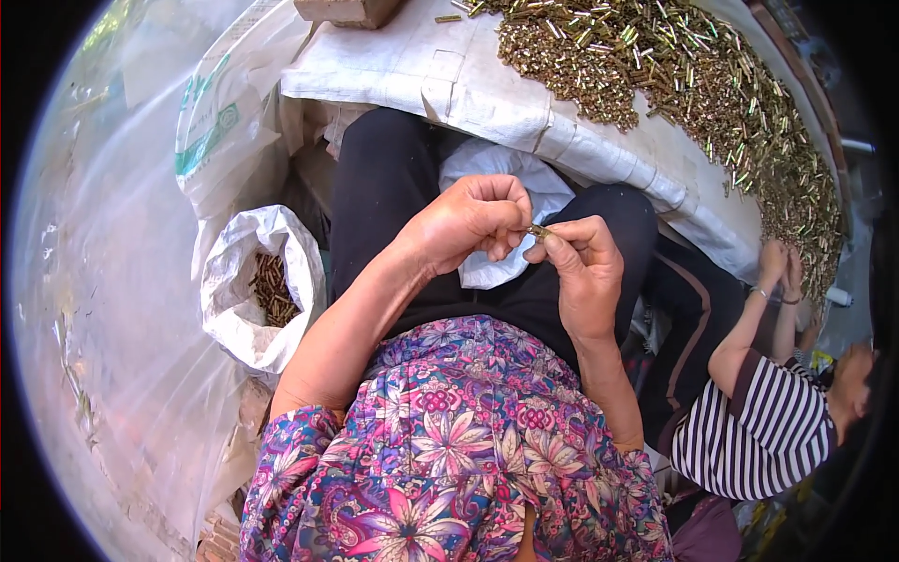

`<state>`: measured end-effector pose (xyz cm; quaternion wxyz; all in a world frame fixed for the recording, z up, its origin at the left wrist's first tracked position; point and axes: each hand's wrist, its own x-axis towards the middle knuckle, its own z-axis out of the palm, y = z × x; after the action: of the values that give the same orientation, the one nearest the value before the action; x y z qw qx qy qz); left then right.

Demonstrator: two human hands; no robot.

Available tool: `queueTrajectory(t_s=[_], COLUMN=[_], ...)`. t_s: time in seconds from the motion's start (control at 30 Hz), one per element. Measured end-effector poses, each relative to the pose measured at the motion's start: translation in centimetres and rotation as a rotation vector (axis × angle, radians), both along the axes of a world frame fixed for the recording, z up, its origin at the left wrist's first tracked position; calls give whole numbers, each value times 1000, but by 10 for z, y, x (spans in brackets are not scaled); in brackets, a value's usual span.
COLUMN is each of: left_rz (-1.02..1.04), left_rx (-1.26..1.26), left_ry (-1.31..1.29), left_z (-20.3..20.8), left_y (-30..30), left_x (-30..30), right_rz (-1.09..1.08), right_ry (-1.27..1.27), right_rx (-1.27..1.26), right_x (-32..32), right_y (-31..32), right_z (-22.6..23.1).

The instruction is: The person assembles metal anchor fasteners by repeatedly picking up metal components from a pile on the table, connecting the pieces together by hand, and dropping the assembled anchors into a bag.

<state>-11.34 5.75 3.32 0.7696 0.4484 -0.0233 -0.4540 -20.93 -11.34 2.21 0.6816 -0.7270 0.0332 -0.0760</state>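
Between my two hands, above my lap, is a small brass-coloured metal cylinder (538, 230). My right hand (588, 269) pinches it between thumb and fingers. The fingers of my left hand (475, 217) are closed at its other end, and any small part inside them is hidden. Below my hands, between my knees, lies a white woven bag (487, 272). A heap of similar brass-coloured cylinders and smaller metal parts (618, 70) spreads over the white-covered work surface (375, 66) in front of me.
To my left stands an open white sack (229, 314) with brownish metal pieces (273, 288) in it. Clear plastic sheeting (122, 281) hangs at far left. A person in a striped top (749, 431) sits at right, hands (782, 267) at the heap's edge. A block (346, 9) rests at the far edge.
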Motion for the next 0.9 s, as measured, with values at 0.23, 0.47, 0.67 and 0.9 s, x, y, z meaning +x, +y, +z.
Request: queueTrajectory(t_s=[0.23,0.47,0.67,0.9], left_rz=[1,32,40,1], left_rx=[75,-14,-207,-365], left_ry=[-156,-83,4,38], left_z=[-5,-10,-23,-25], left_y=[0,-1,-2,-6], left_x=[0,-3,-6,-4], right_rz=[-21,-11,-40,-57], right_ry=[-29,12,28,48], right_rx=[-165,-53,106,92], right_x=[1,4,5,10], right_y=[6,1,0,3], right_z=[0,1,-4,-6])
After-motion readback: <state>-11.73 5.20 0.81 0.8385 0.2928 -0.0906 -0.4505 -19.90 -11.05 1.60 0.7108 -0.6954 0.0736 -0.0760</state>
